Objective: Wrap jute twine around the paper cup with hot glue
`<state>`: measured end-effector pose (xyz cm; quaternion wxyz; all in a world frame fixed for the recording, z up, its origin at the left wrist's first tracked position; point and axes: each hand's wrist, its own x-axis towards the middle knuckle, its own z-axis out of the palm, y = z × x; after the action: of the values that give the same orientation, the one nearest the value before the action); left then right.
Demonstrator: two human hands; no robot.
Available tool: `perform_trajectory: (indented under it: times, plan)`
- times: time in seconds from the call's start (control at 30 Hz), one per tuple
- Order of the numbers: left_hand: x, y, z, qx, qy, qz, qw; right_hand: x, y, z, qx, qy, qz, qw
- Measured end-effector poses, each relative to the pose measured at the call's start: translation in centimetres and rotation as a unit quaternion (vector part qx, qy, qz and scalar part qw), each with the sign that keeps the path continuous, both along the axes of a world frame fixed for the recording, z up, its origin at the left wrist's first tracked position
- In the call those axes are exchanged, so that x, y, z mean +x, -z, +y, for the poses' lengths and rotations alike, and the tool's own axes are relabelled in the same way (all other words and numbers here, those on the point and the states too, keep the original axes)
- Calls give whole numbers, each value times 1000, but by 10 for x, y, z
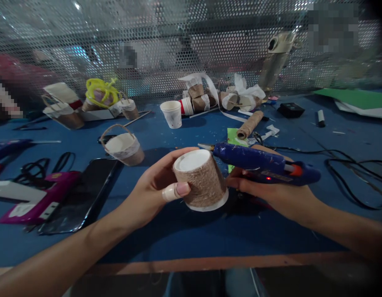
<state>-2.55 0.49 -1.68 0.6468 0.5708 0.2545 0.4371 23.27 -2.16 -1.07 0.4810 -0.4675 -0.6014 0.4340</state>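
Upside down near the middle, a paper cup (203,185) wrapped in brown twine shows its white base on top and a white rim below. My left hand (160,181) grips it from the left, with a bandage round the thumb. A blue glue gun (249,159) with a lit red light lies in my right hand (271,192), its metal nozzle pointing left at the cup's upper edge. Whether the nozzle touches the cup I cannot tell. The right fingertips are close to the cup's right side, partly hidden under the gun.
Left are a black phone (82,194), a magenta power strip (44,198) and a small handled basket (126,148). Behind stand a white cup (172,114) and a twine roll (250,125). Black cables (342,165) lie right; a perforated metal screen (160,53) closes the back.
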Motion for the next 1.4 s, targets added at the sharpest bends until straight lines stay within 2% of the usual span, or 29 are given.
perform_trajectory:
  times: [0.17,0.33,0.43,0.57,0.67,0.83,1.0,1.13,1.23,1.4]
  plan:
    - [-4,1,-1,41,2,11,999,1,-1,-2,12,-6,-14,1000]
    - [-4,-6,-5,29,-24,48,998,1,-2,-3,-18,-3,-15,1000]
    - [-3,-8,-7,24,-26,40,999,1,0,-1,-23,5,-14,1000]
    - [1,-7,-6,-38,-59,9,998,-1,-1,3,-19,-4,-13,1000]
    - [5,-11,-3,-107,-83,-31,990,-2,-3,4,16,5,-13,1000]
    - [10,-20,1,-222,-48,-52,973,2,2,6,36,28,-25,999]
    - [9,-16,-1,-235,-58,-21,970,5,5,3,66,19,-56,996]
    - [7,-13,0,-223,-60,-44,972,6,5,3,97,34,-102,989]
    - [6,-16,1,-238,-64,-68,967,7,4,6,107,55,-126,985]
    - [6,-24,1,-244,-21,-111,963,9,5,14,91,98,-118,984]
